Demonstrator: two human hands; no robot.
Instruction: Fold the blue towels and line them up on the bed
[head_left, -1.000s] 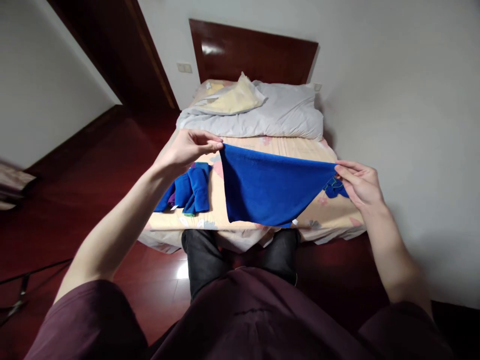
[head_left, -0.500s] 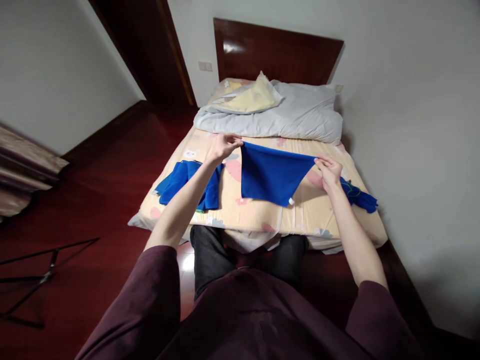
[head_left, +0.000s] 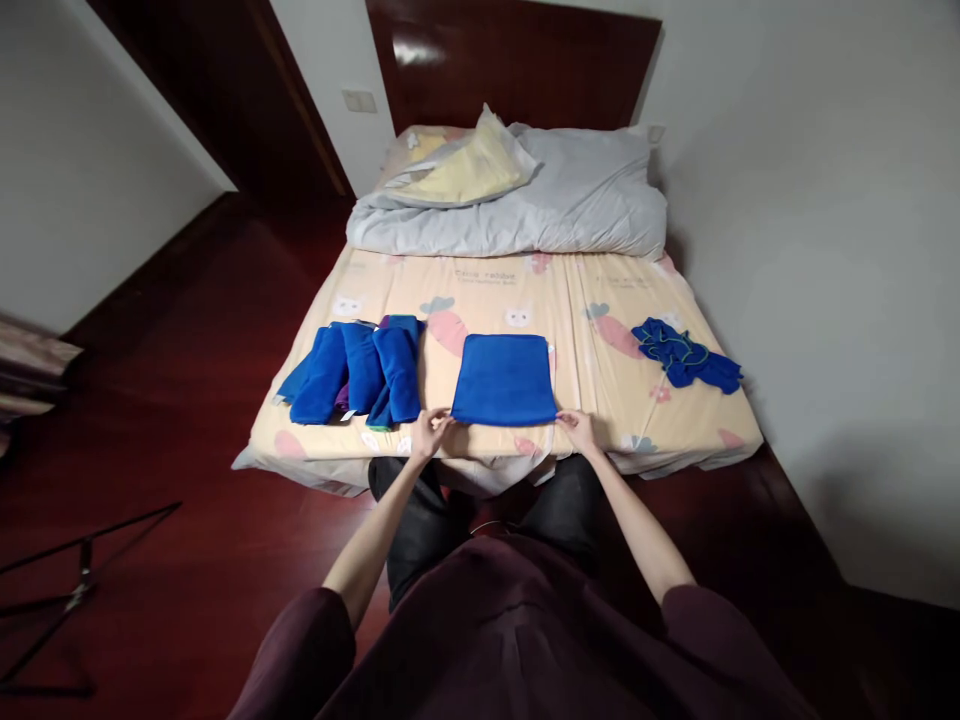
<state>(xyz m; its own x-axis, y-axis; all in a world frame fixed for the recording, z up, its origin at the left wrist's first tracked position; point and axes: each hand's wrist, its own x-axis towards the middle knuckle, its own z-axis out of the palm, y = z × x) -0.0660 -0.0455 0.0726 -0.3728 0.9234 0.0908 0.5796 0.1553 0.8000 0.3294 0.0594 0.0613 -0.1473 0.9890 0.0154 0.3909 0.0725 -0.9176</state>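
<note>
A blue towel (head_left: 504,378) lies spread flat as a rough square near the front of the bed. My left hand (head_left: 430,434) pinches its near left corner. At the near right corner, the fingers of my right hand (head_left: 579,430) are closed on the cloth. To the left lies a group of folded blue towels (head_left: 361,368), with bits of purple showing among them. A crumpled blue towel (head_left: 684,354) with green edging rests at the right side of the bed.
The bed (head_left: 420,285) has a patterned yellow sheet. A grey quilt (head_left: 592,190) and a pale yellow cloth (head_left: 480,165) are bunched below the dark headboard (head_left: 517,60). A black metal stand (head_left: 79,590) is on the floor at left; a wall runs along the right.
The towel was held up in the air between both hands; now it lies flat on the sheet. Both hands have come down and nearer to me, still at its corners.
</note>
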